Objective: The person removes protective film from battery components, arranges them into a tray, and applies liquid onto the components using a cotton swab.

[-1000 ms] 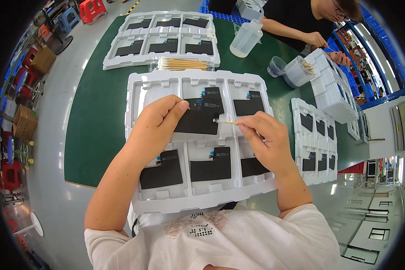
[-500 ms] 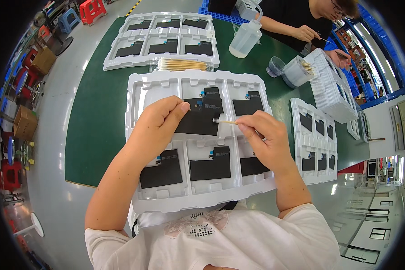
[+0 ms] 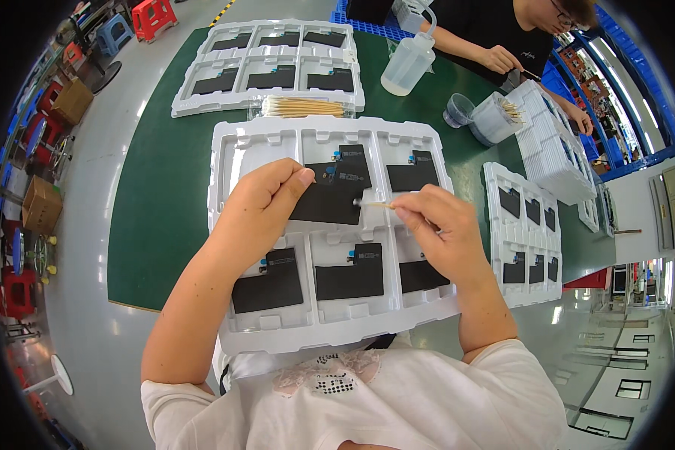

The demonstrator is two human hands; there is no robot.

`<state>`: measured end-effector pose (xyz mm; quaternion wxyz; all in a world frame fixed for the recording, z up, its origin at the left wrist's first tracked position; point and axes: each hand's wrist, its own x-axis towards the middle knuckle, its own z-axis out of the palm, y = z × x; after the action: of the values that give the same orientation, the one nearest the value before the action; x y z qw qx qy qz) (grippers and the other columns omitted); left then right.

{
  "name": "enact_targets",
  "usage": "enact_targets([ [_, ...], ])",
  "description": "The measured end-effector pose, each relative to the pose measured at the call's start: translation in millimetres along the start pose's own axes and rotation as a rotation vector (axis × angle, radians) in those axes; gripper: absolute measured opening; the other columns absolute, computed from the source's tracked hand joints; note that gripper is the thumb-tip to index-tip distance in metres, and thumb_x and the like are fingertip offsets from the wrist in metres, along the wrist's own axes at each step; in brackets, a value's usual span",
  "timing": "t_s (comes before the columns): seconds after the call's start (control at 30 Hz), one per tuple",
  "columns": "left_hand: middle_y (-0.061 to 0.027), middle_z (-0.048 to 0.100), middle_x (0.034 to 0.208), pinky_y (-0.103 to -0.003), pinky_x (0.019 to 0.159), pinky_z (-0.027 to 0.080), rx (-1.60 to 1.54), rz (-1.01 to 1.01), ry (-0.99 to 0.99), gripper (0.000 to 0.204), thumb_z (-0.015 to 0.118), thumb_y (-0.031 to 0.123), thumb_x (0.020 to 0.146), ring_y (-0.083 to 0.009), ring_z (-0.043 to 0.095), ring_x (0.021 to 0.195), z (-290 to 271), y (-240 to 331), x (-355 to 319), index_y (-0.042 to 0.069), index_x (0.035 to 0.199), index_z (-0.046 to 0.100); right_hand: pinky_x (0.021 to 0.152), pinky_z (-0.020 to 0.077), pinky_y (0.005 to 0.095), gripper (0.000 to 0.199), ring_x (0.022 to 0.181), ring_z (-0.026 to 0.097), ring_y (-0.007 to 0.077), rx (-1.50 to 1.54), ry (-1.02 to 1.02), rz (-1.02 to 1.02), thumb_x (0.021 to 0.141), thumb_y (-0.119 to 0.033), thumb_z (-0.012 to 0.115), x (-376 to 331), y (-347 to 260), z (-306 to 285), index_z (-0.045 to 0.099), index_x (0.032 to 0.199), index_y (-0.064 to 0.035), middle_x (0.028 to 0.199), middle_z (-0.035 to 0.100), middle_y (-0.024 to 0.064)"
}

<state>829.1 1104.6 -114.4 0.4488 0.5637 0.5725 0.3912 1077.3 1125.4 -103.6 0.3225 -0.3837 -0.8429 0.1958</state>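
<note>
Over a white plastic tray (image 3: 337, 325), my left hand (image 3: 266, 199) pinches the left edge of a flat black L-shaped battery (image 3: 326, 204). A small blue tab and a gold connector show near its upper edge. My right hand (image 3: 439, 225) is closed on the wooden stick of a cotton swab (image 3: 379, 204), whose white tip is at the held battery's right edge. Behind it, another black battery (image 3: 356, 157) lies in the top middle compartment. More batteries sit in the other compartments; the top left one (image 3: 259, 150) shows bare plastic, partly behind my left hand.
A pack of cotton swabs (image 3: 304, 107) and another filled tray (image 3: 270, 64) lie beyond. A squeeze bottle (image 3: 409, 64), a small cup (image 3: 458, 111) and a tub with swabs (image 3: 495, 120) stand far right, near stacked trays (image 3: 547, 142). Opposite, a co-worker's hand (image 3: 500, 58) holds a stick.
My hands hold nearly the same pose, with the swab tip still at the battery's right edge. The co-worker's hands have shifted, one of them lower over the stacked trays.
</note>
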Motion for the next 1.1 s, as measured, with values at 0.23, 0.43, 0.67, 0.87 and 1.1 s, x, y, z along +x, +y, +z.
enact_targets([
  [0.23,-0.0008,0.041,0.063,-0.028,0.053,0.034,-0.018,-0.054,0.000,0.029,0.050,0.027,0.097,-0.0098,0.036,0.057,0.1,3.2,1.0,0.000,0.087,0.056,0.047,0.0325,0.0253,0.010,0.053,0.045,0.0124,0.012,0.069,-0.018,0.080,0.001,0.063,2.0,0.5,-0.4,0.067,0.089,-0.0015,0.065,0.053,0.0045],
  [0.43,-0.0004,0.042,0.063,-0.028,0.052,0.034,-0.017,-0.056,-0.003,0.029,0.050,0.027,0.097,-0.0095,0.037,0.056,-0.4,3.2,1.9,0.001,0.088,0.057,0.047,0.0320,0.0260,0.010,0.052,0.044,0.0133,0.055,-0.041,-0.061,0.080,0.002,0.064,0.1,0.0,-0.8,0.067,0.088,-0.0017,0.065,0.053,0.0046],
  [0.67,-0.0006,0.044,0.064,-0.028,0.054,0.038,-0.019,-0.079,-0.005,0.029,0.049,0.028,0.097,-0.0097,0.040,0.058,-1.1,4.1,1.4,0.001,0.091,0.058,0.049,0.0336,0.0264,0.009,0.055,0.045,0.0146,0.064,-0.049,-0.003,0.081,-0.001,0.064,1.1,-3.2,-3.7,0.067,0.089,-0.0031,0.066,0.052,0.0043],
  [0.87,-0.0002,0.048,0.069,-0.026,0.057,0.042,-0.036,-0.091,-0.037,0.030,0.048,0.029,0.098,-0.0089,0.043,0.061,-2.4,6.6,1.1,0.002,0.092,0.059,0.050,0.0294,0.0213,0.008,0.057,0.042,0.0066,0.125,0.145,0.083,0.085,-0.001,0.062,0.2,-7.3,-6.8,0.067,0.091,-0.0025,0.071,0.055,-0.0003],
  [1.1,0.0044,0.051,0.071,-0.019,0.054,0.037,-0.051,-0.094,-0.059,0.026,0.047,0.029,0.098,-0.0029,0.042,0.062,-3.2,3.5,1.9,0.007,0.092,0.060,0.047,0.0325,0.0254,0.008,0.052,0.043,0.0126,0.050,0.181,0.030,0.084,-0.002,0.063,2.6,-7.7,-2.7,0.066,0.091,-0.0037,0.063,0.049,0.0034],
])
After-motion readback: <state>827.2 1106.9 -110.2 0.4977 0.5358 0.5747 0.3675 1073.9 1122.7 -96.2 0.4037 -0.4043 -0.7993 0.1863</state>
